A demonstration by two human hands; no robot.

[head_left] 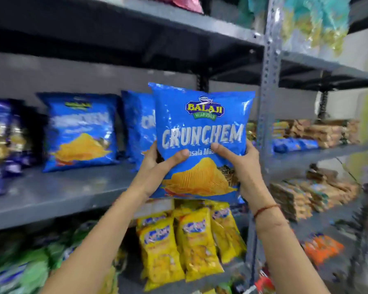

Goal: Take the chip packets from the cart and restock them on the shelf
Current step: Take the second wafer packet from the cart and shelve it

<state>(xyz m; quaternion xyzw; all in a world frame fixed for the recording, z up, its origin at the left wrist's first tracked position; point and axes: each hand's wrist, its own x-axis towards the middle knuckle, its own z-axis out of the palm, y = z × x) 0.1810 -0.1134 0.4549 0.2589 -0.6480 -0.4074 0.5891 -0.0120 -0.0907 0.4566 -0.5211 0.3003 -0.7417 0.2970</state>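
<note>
I hold a blue Crunchem chip packet (200, 126) upright in front of the grey metal shelf (57, 194). My left hand (157, 166) grips its lower left side and my right hand (240, 164) its lower right side, both thumbs on the front. Two more blue Crunchem packets stand on that shelf: one (81, 132) to the left and one (138, 126) just behind the held packet, partly hidden by it. The cart is out of view.
Dark blue packets (0, 145) stand at the shelf's far left. Yellow packets (191, 240) and green packets (30, 270) fill the shelf below. A perforated upright post (270, 81) divides this rack from the right one, stacked with brown biscuit packs (314, 132).
</note>
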